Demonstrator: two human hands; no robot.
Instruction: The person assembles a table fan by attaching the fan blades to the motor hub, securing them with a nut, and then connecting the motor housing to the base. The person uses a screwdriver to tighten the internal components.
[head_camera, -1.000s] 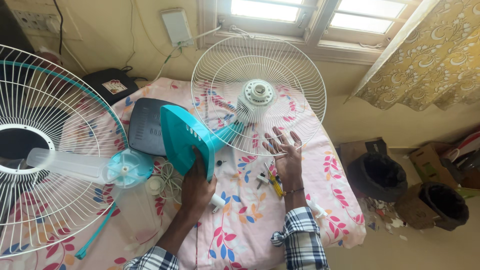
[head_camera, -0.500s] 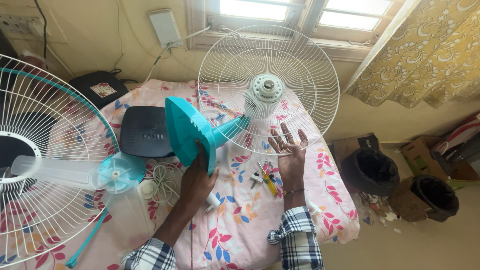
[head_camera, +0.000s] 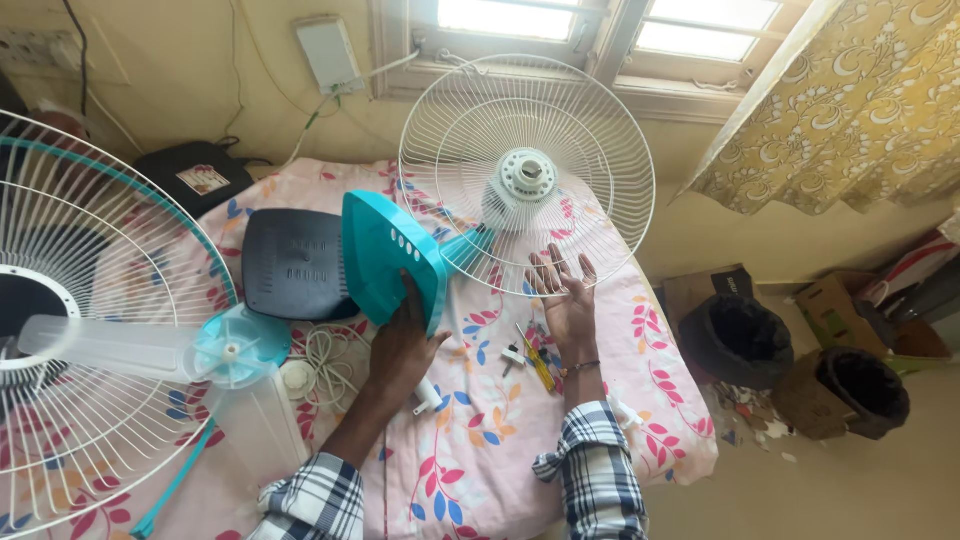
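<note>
The left hand (head_camera: 402, 345) grips the lower edge of the teal base (head_camera: 392, 262) of a fan, with the fingers closed around that edge and the thumb on the near side. The base is lifted and tilted, so its flat underside faces to the left. A short teal neck (head_camera: 462, 250) goes from the base up to the white motor (head_camera: 518, 185), which sits in the middle of the white rear guard (head_camera: 527, 175). The guard stands almost upright, above the far part of the bed (head_camera: 480, 460), in front of the window (head_camera: 530, 20). The right hand (head_camera: 566, 295) is open, with the fingers spread and the palm turned up, and it supports the lower rim of the guard from below; the fingertips touch the wires. Under the two hands, on the flowered sheet, lie a yellow screwdriver (head_camera: 540, 368), a white plug (head_camera: 428, 396) and a coil of white cable (head_camera: 330, 355). A dark grey plastic cover (head_camera: 290, 262) lies just behind the base. On the left is the front guard (head_camera: 90, 330), and on it rests a clear blade (head_camera: 150, 350) with a light blue hub. On the floor to the right are two black pots (head_camera: 800, 365) and cardboard boxes (head_camera: 850, 300). A yellow patterned curtain (head_camera: 850, 100) hangs at the upper right.
</note>
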